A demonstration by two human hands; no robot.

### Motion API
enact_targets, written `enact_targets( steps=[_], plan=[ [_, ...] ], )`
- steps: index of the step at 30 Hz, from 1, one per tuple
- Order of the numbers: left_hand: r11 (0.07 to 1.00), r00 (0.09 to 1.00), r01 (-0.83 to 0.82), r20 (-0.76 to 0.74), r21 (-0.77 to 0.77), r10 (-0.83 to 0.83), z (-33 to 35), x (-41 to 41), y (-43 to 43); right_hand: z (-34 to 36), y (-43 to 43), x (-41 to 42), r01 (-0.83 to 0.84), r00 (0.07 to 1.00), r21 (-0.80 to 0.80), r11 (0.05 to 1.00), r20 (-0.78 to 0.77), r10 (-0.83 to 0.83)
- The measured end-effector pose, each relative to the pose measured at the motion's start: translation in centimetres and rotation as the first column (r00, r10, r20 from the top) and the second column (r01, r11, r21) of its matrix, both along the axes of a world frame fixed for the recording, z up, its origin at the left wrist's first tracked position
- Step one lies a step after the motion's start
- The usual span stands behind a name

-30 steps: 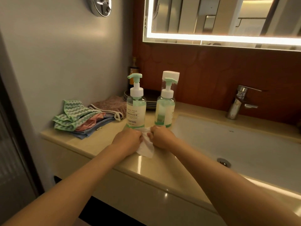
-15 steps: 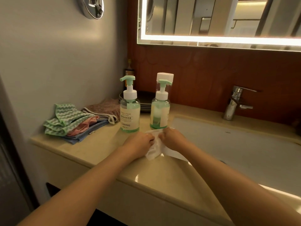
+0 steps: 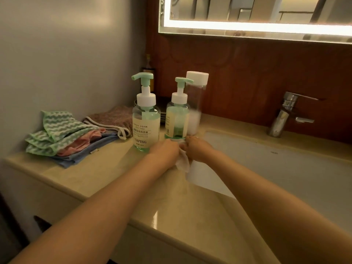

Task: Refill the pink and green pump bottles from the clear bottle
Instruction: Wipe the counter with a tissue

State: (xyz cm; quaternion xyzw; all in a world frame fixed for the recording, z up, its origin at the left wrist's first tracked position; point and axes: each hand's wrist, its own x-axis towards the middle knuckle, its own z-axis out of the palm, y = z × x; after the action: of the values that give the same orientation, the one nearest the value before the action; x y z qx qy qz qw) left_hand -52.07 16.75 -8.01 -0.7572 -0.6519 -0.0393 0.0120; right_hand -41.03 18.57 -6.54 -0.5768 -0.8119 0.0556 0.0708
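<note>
**Both hands on a tissue at the sink's left edge**

The left hand (image 3: pixel 165 153) and the right hand (image 3: pixel 198 149) meet knuckle to knuckle at the left edge of the sink (image 3: pixel 285 168). The fingers of both are curled round one crumpled white tissue (image 3: pixel 183 163).

Just left of the sink's back corner the clear bottle (image 3: pixel 196 103) stands upright on the worktop (image 3: pixel 106 168), white cap on. The smaller green pump bottle (image 3: pixel 177 119) overlaps it, and the labelled green pump bottle (image 3: pixel 146 126) stands further left. Folded cloths (image 3: pixel 62 134) lie well left of the sink, and the tap (image 3: pixel 283 115) stands behind it.
</note>
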Motion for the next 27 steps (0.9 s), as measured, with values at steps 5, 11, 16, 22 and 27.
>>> enact_targets(
  steps=[5, 11, 16, 22, 27],
  plan=[
    [1.000, 0.999, -0.014, 0.042, 0.007, 0.013, 0.3, 0.3, 0.4, 0.0, 0.7, -0.5, -0.014, 1.000, -0.009, 1.000, 0.016, 0.014],
    [1.000, 1.000, 0.013, 0.009, 0.026, -0.014, 0.2, 0.0, -0.9, 0.0, -0.5, -0.5, 0.052, 0.998, -0.042, 0.998, 0.036, -0.050],
    [0.994, 0.995, 0.097, -0.006, 0.056, -0.097, -0.1, -2.3, -3.5, 0.3, -3.7, -1.3, 0.028, 0.994, -0.054, 0.998, 0.105, -0.022],
    [0.986, 0.986, 0.164, 0.026, 0.004, -0.164, -0.5, -7.5, -7.8, -0.4, -7.6, -4.3, 0.042, 0.997, -0.033, 0.999, 0.068, -0.040],
    [0.984, 0.986, 0.166, 0.033, -0.058, -0.165, -0.4, -11.3, -11.9, -0.6, -11.9, -7.4, -0.035, 0.990, 0.001, 0.999, 0.133, 0.035]
  ],
)
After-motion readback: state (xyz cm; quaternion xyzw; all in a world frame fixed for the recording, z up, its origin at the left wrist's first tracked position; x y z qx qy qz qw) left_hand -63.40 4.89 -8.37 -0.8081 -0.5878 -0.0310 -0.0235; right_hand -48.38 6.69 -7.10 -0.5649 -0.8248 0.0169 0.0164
